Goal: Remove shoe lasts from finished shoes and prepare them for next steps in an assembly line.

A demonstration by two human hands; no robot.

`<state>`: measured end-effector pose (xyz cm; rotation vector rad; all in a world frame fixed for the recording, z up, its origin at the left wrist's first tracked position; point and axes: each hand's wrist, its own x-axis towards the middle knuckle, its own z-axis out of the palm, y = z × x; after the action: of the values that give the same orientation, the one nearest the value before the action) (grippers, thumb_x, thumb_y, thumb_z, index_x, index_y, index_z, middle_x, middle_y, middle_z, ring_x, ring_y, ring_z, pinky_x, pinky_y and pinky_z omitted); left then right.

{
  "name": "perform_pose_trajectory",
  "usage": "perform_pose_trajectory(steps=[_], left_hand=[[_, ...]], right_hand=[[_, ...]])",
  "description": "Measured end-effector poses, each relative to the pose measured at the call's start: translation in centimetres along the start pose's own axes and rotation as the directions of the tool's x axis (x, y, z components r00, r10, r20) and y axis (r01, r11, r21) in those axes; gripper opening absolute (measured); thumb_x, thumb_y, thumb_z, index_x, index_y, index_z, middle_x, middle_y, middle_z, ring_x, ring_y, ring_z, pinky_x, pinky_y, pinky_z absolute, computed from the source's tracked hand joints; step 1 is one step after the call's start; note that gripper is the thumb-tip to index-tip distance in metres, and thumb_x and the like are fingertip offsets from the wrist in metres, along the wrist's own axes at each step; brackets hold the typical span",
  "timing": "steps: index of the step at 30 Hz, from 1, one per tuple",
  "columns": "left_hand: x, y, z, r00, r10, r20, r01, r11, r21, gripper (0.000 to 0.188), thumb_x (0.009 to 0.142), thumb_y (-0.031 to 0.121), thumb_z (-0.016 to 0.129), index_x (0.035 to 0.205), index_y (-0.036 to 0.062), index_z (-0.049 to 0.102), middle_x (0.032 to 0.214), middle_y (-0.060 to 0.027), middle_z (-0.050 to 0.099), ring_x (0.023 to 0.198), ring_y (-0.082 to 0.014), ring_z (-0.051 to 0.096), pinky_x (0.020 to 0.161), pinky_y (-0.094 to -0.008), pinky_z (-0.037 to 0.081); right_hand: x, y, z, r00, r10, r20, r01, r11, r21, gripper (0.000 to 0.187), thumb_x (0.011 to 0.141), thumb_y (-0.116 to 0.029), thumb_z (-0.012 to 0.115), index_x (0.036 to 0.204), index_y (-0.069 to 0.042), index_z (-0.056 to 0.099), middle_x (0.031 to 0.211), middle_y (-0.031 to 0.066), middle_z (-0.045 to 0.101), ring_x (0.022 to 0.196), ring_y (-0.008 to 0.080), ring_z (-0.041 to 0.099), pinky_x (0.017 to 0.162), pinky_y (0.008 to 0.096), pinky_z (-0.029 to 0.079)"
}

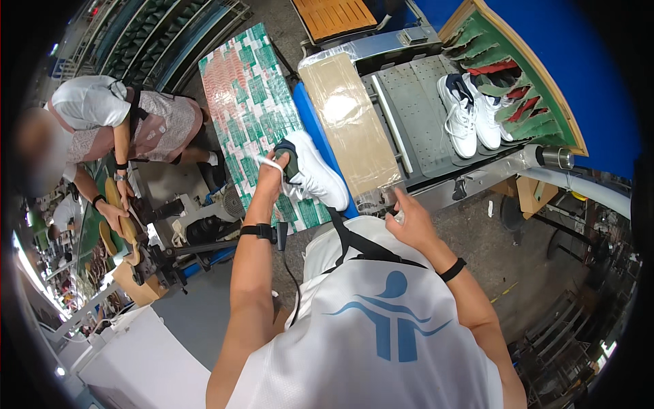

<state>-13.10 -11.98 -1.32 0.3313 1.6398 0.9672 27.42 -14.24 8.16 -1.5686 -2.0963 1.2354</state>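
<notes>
A white sneaker (pixel 315 170) with a dark lining lies tilted over the blue edge of the patterned table, toe toward me. My left hand (pixel 270 178) is closed at its collar, with a loose white lace passing by the fingers, slightly blurred. My right hand (pixel 414 221) is beside the near corner of a tan, tape-covered board (pixel 351 129), fingers curled. A small pale bit shows between thumb and fingers there, too little to name. Right of the board, a pair of white sneakers, the left one (pixel 460 119) and the right one (pixel 488 112), stands on a grey perforated conveyor (pixel 415 102).
The table (pixel 248 102) has a green, red and white covering. A green-flapped machine opening (pixel 531 88) borders the conveyor at right, with a metal rail (pixel 477 180) along its near side. At left, a co-worker (pixel 136 129) handles tan sole-shaped pieces (pixel 112 225).
</notes>
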Motion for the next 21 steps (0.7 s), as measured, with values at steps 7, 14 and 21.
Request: perform_pose_trajectory(steps=[7, 14, 21], left_hand=[[-0.4, -7.3, 7.0, 0.914, 0.322, -0.246, -0.247, 0.925, 0.290, 0.113, 0.085, 0.025, 0.094, 0.167, -0.0042, 0.022, 0.143, -0.0223, 0.061, 0.129, -0.0327, 0.064, 0.113, -0.0409, 0.050], [0.8, -8.4, 5.4, 0.912, 0.258, -0.320, -0.261, 0.965, 0.036, 0.098, 0.081, 0.011, 0.095, 0.159, -0.0051, 0.039, 0.142, -0.0204, 0.063, 0.123, -0.0293, 0.066, 0.104, -0.0388, 0.055], [1.4, -2.0, 0.7, 0.836, -0.129, -0.533, -0.134, 0.895, -0.425, 0.041, 0.092, 0.033, 0.089, 0.118, 0.0061, 0.071, 0.101, -0.0046, 0.075, 0.082, -0.0174, 0.073, 0.059, -0.0332, 0.054]], right_hand=[[0.3, 1.6, 0.2, 0.994, 0.079, 0.075, -0.077, 0.996, -0.039, 0.077, 0.091, -0.031, 0.079, 0.150, 0.012, 0.054, 0.114, 0.0248, 0.072, 0.108, 0.0439, 0.070, 0.096, 0.0483, 0.057], [0.2, 2.4, -2.4, 0.993, 0.032, 0.111, -0.012, 0.984, -0.180, 0.081, 0.089, -0.035, 0.078, 0.150, 0.013, 0.054, 0.124, 0.0329, 0.071, 0.114, 0.0473, 0.070, 0.099, 0.0511, 0.058], [-1.5, 6.0, -4.0, 0.976, 0.150, 0.155, -0.117, 0.972, -0.206, 0.082, 0.088, -0.036, 0.078, 0.149, 0.012, 0.055, 0.133, 0.0335, 0.069, 0.122, 0.0473, 0.069, 0.105, 0.0499, 0.057]])
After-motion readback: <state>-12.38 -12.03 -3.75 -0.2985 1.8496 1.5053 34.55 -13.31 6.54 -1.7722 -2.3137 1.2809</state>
